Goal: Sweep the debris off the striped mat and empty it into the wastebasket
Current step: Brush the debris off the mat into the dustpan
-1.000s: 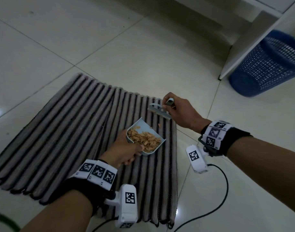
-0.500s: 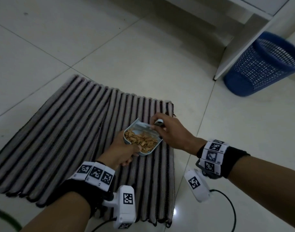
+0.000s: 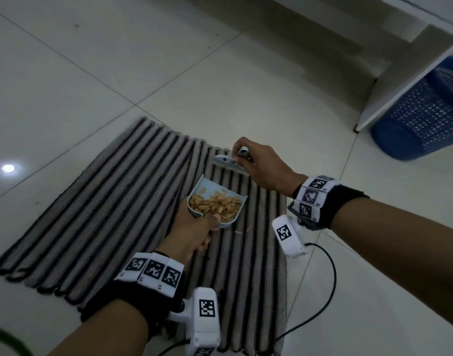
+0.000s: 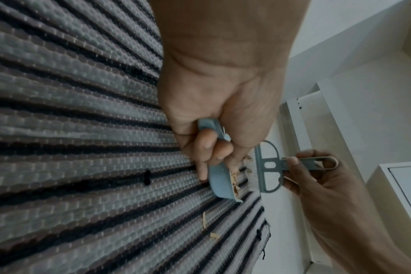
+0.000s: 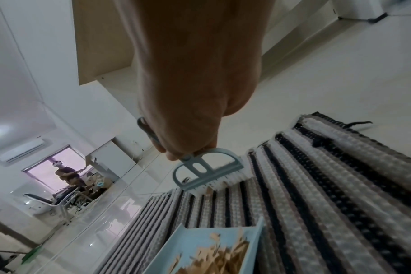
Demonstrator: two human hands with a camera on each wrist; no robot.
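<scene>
My left hand (image 3: 194,232) grips the handle of a light blue dustpan (image 3: 207,187) that rests on the striped mat (image 3: 104,214) near its right side. Tan wood-chip debris (image 3: 215,204) is heaped in the pan. My right hand (image 3: 261,165) pinches the handle of a small blue brush (image 3: 226,161), which stands bristles down on the mat just beyond the pan's mouth. A few stray chips (image 3: 242,230) lie on the mat beside the pan. The blue mesh wastebasket (image 3: 425,119) stands at the far right. The left wrist view shows the dustpan (image 4: 219,181) and brush (image 4: 268,165) side on.
A white cabinet panel (image 3: 400,73) stands on the tiled floor in front of the wastebasket. A black cable (image 3: 323,291) trails from my right wrist over the floor. Far off in the right wrist view, another person (image 5: 66,174) stands by a window.
Half a second ago the brush was at the pan's mouth. It has since drawn back toward the mat's far edge. The dustpan has stayed where it was.
</scene>
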